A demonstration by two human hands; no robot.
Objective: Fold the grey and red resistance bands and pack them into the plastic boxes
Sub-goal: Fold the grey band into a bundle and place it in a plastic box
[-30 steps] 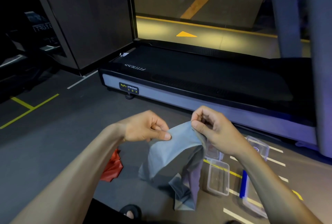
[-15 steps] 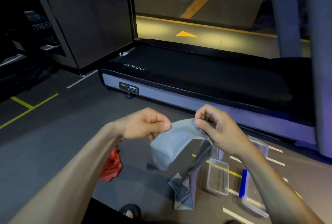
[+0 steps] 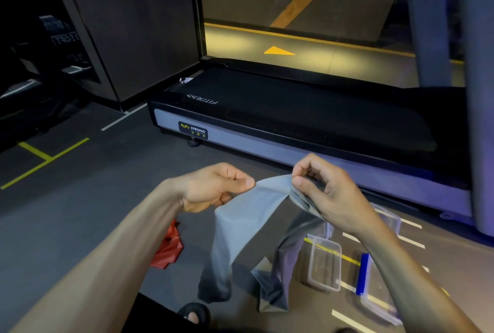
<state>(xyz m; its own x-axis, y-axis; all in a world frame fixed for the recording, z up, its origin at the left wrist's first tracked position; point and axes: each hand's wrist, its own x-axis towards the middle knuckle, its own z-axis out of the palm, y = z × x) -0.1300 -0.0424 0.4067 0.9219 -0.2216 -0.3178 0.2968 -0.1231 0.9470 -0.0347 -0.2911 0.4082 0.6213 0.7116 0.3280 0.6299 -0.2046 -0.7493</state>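
Observation:
I hold the grey resistance band [image 3: 246, 223] up in front of me. My left hand [image 3: 213, 185] pinches its top edge at the left, and my right hand [image 3: 323, 188] pinches the same edge at the right. The band hangs down in two loose strands whose ends lie crumpled on the floor. The red resistance band [image 3: 168, 249] lies bunched on the floor, partly hidden behind my left forearm. An open clear plastic box [image 3: 324, 263] sits on the floor to the right of the hanging band. Another clear box [image 3: 389, 219] shows behind my right wrist.
A treadmill [image 3: 294, 118] stands across the floor just beyond my hands. A clear lid with a blue edge [image 3: 362, 274] lies by my right forearm. A foot in a dark sandal [image 3: 195, 314] is at the bottom. Yellow and white lines mark the grey floor [image 3: 80, 199].
My hands have drawn slightly apart, spreading the top edge of the grey band. More of the band hangs in a long strand below my left hand.

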